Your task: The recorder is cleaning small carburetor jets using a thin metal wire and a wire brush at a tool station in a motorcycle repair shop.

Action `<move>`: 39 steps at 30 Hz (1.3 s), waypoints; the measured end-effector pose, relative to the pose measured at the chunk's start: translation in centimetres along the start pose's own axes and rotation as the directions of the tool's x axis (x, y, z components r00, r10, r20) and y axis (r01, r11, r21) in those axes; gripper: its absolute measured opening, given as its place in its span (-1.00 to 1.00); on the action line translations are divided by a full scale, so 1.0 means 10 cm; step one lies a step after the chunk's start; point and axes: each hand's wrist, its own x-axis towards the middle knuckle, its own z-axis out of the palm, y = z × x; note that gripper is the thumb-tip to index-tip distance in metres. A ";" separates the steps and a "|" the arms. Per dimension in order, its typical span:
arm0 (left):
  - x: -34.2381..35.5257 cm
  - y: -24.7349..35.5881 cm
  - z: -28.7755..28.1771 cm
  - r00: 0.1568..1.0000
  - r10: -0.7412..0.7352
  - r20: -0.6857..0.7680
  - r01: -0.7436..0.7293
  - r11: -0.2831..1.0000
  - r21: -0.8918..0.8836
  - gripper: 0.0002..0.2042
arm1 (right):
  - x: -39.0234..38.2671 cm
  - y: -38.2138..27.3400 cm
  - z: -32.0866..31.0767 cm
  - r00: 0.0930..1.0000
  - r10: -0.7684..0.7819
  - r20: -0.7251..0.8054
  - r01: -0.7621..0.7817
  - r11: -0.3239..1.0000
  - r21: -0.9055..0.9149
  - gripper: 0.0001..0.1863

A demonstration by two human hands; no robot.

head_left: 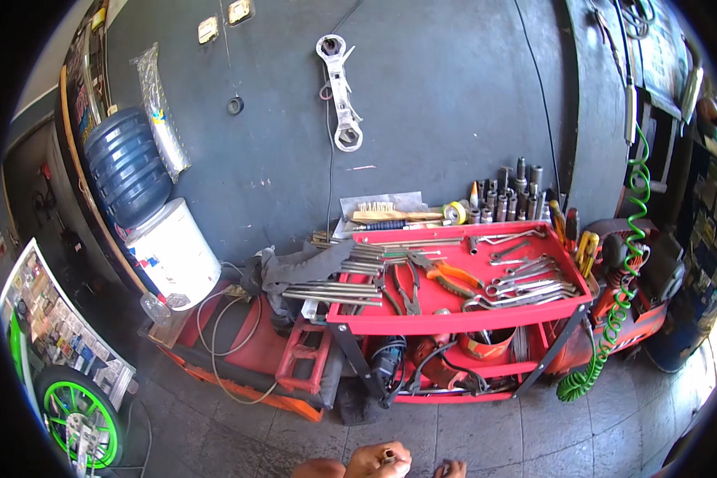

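At the lower edge, near the middle, a small round metal-looking piece, inside the left hand. Pointing with its end upward, toward the camera; long axis seemingly along the hollow of the fist, but most of the length hidden, so cannot tell exactly. In relation to the hand: surrounded by the curled fingers, clamped by them, with only the end showing above. Just to the right, apart from the fist, the right hand, cut by the edge; cannot tell if open or closed. Beyond both, grey tiled floor, then a red trolley bearing orange-handled pliers, spanners and metal rods. Farther left, a green-rimmed wheel; on the right, a green coiled hose; behind, a dark wall.
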 end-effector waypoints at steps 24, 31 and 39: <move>0.29 0.18 -0.12 0.997 -0.024 -0.074 0.034 0.991 0.128 -0.82 | 3.29 -3.46 -1.43 0.744 -0.559 0.367 0.662 0.692 -0.288 -0.82; 0.34 0.15 -0.12 0.999 -0.054 -0.008 0.054 0.998 0.038 -0.82 | 3.06 -3.78 -1.73 0.285 -0.779 0.558 0.723 0.557 0.409 -0.74; 0.27 -0.02 -0.07 0.990 0.030 -0.135 -0.020 0.997 0.072 -0.81 | 2.94 -3.90 -1.51 0.409 -0.640 0.650 0.864 0.502 -0.050 -0.70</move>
